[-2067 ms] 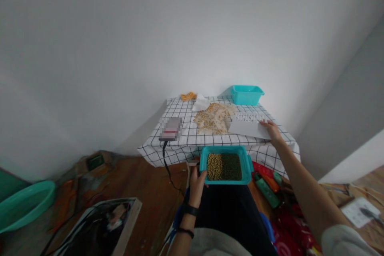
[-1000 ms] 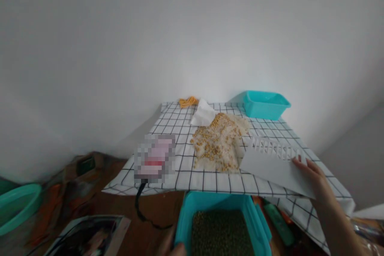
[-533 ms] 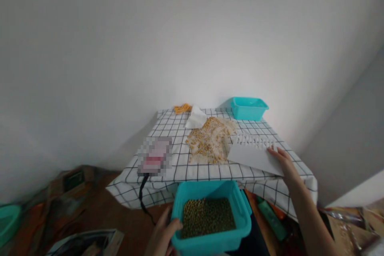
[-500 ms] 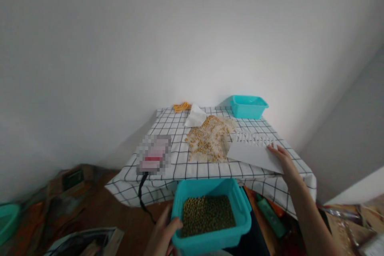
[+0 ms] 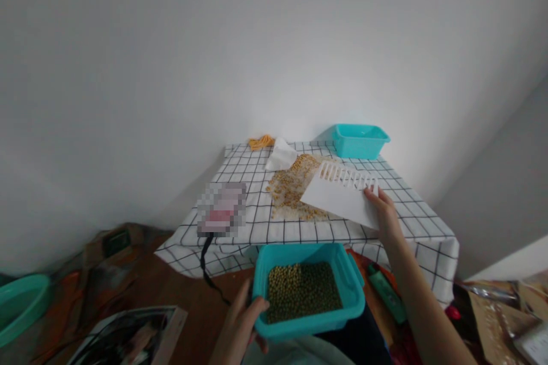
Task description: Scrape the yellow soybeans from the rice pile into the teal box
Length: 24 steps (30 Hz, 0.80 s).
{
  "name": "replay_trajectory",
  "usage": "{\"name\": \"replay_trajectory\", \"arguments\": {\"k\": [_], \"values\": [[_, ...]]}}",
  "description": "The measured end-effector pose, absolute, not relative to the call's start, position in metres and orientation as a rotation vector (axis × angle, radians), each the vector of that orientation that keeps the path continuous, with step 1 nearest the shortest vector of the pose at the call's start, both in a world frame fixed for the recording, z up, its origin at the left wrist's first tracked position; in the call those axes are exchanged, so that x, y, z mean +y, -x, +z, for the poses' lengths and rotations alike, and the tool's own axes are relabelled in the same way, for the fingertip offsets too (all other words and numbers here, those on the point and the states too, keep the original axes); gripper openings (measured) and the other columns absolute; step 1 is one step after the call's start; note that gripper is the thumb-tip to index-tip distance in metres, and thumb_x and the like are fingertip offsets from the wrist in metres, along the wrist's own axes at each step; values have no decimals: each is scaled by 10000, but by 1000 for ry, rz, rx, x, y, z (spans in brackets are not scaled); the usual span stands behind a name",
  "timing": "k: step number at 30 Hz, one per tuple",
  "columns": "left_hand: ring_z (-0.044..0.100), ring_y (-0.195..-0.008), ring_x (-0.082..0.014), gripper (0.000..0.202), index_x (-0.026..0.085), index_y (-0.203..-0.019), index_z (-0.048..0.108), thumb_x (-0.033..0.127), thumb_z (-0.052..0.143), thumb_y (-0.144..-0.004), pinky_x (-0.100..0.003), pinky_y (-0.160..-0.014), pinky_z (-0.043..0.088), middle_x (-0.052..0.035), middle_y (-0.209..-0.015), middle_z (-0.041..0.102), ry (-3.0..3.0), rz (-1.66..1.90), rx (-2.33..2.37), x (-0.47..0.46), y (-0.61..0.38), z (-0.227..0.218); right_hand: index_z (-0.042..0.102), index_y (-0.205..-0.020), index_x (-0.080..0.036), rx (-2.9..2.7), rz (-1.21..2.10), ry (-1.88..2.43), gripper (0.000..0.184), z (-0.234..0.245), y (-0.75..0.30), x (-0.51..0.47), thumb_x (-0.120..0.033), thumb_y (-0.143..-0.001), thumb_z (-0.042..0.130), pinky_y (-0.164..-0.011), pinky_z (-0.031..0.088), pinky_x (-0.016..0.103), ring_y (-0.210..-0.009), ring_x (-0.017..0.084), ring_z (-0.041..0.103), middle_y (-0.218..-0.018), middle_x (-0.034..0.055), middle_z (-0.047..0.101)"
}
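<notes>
Low at the table's front, my left hand (image 5: 246, 322) grips the left rim of a turquoise plastic basin (image 5: 308, 328). Yellowish and green beans (image 5: 302, 291) cover the bottom of that basin. My right hand (image 5: 383, 211) has its fingers closed on the right end of a white slotted board (image 5: 340, 197), which is tilted above the table with its row of slots along the far edge. Behind and left of the board lies a spread of yellow grains mixed with pale powder (image 5: 289, 191), partly hidden by it.
A checked cloth (image 5: 252, 225) covers the table. At the back stand a second turquoise basin (image 5: 362, 145), a crumpled white cloth (image 5: 281, 155) and an orange cord bundle (image 5: 261, 142). A blurred-out object with a strap (image 5: 205, 259) lies left. A green box (image 5: 387, 295) sits below, right.
My right hand has lifted the white slotted board off the tabletop and shifted it left, over part of the grain. My left hand keeps hold of the basin. The view has tilted slightly.
</notes>
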<state>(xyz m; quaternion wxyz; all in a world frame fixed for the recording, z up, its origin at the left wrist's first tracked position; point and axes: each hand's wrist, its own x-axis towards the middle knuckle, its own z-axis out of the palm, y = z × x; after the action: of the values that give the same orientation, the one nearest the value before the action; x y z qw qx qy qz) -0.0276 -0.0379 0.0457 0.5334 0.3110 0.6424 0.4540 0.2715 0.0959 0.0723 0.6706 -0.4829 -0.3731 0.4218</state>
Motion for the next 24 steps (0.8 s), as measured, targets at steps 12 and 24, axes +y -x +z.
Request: {"name": "replay_trajectory", "arguments": {"k": [12, 24], "values": [[461, -342, -97, 384, 208, -1035, 566, 308, 628, -669, -173, -279, 381, 96, -499, 459, -753, 1066, 1464, -34, 30, 35, 660, -834, -203, -883, 918, 1132, 342, 53, -272, 91, -467, -634, 748, -469, 360, 236, -503, 123, 491, -627, -22, 606], [510, -368, -94, 351, 191, -987, 580, 271, 624, -648, -169, -269, 372, 54, -589, 588, -753, 1098, 1488, -33, 27, 40, 649, -767, -218, -917, 924, 1149, 289, 53, -270, 88, -463, -641, 737, -492, 344, 252, -518, 137, 501, -628, -24, 605]]}}
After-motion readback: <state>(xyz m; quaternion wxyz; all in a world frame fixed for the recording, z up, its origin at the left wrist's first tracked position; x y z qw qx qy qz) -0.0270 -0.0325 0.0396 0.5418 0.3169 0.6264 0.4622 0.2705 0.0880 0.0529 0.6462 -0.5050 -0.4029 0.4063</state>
